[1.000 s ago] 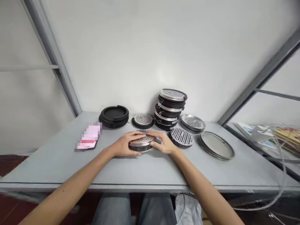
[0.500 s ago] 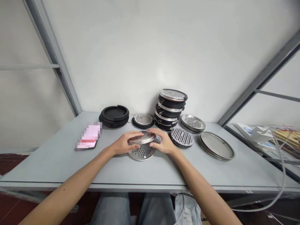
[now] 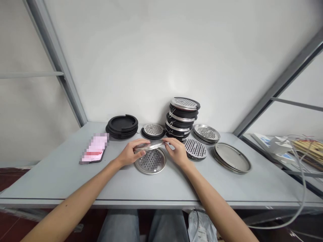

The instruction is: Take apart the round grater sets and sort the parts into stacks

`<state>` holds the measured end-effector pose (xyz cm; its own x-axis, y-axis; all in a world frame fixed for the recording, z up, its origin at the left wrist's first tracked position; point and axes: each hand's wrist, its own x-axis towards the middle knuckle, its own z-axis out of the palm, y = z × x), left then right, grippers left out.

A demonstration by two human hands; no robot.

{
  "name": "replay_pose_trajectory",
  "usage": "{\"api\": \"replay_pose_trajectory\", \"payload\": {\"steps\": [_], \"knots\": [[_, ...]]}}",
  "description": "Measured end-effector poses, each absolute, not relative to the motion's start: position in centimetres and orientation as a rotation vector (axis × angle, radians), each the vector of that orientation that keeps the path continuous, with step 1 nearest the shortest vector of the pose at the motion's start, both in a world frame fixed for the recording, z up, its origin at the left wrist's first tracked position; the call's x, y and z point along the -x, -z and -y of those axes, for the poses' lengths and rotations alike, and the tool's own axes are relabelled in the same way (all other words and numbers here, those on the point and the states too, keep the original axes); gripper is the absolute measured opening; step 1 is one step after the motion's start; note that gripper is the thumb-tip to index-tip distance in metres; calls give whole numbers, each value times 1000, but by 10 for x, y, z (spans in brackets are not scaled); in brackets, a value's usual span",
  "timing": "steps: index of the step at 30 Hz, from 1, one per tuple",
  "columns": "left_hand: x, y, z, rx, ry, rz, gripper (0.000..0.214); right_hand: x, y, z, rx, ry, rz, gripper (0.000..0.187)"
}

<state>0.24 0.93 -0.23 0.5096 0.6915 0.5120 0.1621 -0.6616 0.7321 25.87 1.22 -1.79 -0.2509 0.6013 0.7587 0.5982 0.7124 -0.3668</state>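
Note:
My left hand (image 3: pixel 129 153) and my right hand (image 3: pixel 177 152) grip a round metal grater disc (image 3: pixel 149 145) by its left and right edges, closed on its rim. It is held tilted above a second grater disc (image 3: pixel 151 162) with raised teeth, which lies on the table. Just behind, a perforated disc (image 3: pixel 153 129) sits on a black ring. Close to my right hand lie several round grater plates with dark slots (image 3: pixel 195 148). Whether the held piece is one disc or more stacked together I cannot tell.
A tall stack of black rings and metal discs (image 3: pixel 182 116) stands by the wall. Black round bases (image 3: pixel 122 125) are piled at back left, near a phone (image 3: pixel 94 148). To the right are stacked grater discs (image 3: pixel 207 132) and plain metal plates (image 3: pixel 232 156). A white cable (image 3: pixel 304 188) hangs at right.
The held disc has tipped flatter and shifted slightly left, leaving more of the lower disc in sight. My right hand has moved its grip to the disc's right edge.

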Motion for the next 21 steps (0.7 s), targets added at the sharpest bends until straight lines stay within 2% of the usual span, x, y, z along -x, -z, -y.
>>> {"api": "replay_pose_trajectory", "payload": {"steps": [9,16,18,21], "knots": [[-2,5,-10,-2090,-1185,-652,70,-253,15,-10,1047,9,1619,19],[-3,7,-9,-2253,-1421,-951,112,-252,7,-12,1194,-358,1335,29],[-1,3,-8,-2415,-1435,-1003,110,-253,5,-12,1225,-528,1320,32],[2,-1,-8,-2666,-1384,-1020,93,-253,4,-13,1224,-772,1296,33]]}}
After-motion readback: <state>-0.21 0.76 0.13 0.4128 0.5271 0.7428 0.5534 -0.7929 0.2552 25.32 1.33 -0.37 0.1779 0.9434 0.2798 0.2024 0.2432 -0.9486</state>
